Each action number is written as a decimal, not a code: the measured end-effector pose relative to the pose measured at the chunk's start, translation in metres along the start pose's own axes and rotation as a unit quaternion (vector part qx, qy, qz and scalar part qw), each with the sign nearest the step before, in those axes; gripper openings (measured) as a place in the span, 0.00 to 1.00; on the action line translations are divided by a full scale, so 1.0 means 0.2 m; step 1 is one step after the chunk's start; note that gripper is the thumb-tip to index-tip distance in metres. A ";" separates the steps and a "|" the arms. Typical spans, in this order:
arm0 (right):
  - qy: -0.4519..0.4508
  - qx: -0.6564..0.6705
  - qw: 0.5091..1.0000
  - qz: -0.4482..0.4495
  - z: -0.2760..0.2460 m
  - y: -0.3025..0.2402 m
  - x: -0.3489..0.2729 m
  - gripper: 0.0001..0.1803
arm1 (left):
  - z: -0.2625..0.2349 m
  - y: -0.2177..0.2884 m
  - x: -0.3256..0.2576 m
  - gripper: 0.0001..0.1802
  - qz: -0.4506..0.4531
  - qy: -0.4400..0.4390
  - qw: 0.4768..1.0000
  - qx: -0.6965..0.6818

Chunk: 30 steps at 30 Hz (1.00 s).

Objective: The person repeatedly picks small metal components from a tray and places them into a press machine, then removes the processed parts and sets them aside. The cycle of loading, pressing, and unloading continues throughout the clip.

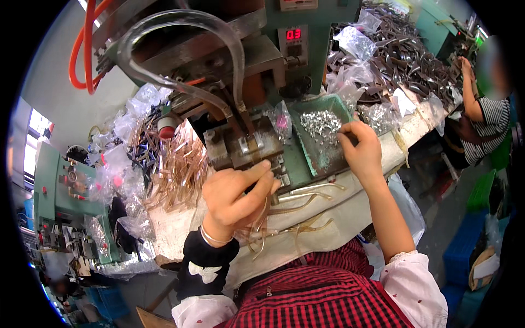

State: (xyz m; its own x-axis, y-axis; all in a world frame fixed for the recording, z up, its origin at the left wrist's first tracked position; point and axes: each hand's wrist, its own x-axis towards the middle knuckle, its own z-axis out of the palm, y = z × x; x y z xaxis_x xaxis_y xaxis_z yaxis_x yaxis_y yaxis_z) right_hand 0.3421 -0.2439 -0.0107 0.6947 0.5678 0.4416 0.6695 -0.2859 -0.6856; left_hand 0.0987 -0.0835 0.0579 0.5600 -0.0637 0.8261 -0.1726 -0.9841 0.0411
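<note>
My left hand (238, 194) is closed, thumb and fingers pinching a translucent brown eyeglass temple, its end at the machine's metal fixture (252, 145). More thin translucent temples (261, 227) hang below that hand. My right hand (362, 150) is at the right rim of a green tray (313, 158) holding a heap of small shiny metal pieces (321, 124). Its thumb and index finger are drawn together, and whatever lies between them is too small to make out. Two clear hoses (238, 60) loop down to the press head (240, 117) above the fixture.
A pile of translucent brown temples (178, 169) lies left of the machine, beside plastic bags (117, 164). Dark temples (402, 54) are heaped at the back right. Several loose temples (311, 199) rest on the cloth-covered front edge. Another person (486, 120) works at the far right.
</note>
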 end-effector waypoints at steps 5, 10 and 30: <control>0.011 -0.174 0.982 -0.077 0.09 0.00 -0.10 0.06 | -0.10 0.04 -0.02 0.17 -0.101 -0.030 0.992 -0.072; 0.007 -0.183 0.977 -0.107 0.14 0.04 -0.10 0.04 | -0.70 0.28 -0.46 0.37 -0.322 -0.492 0.784 -0.199; 0.038 0.113 0.993 0.014 0.12 -0.06 -0.15 0.09 | -0.18 0.51 -0.64 0.49 -0.359 -0.335 0.870 0.038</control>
State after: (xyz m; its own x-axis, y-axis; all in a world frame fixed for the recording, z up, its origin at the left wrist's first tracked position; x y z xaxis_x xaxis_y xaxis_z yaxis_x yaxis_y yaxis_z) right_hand 0.3075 -0.2383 -0.0301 0.7360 0.5002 0.4562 0.5793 -0.1165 -0.8068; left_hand -0.0199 -0.1690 -0.0236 0.8525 0.5152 0.0887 0.4567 -0.8165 0.3532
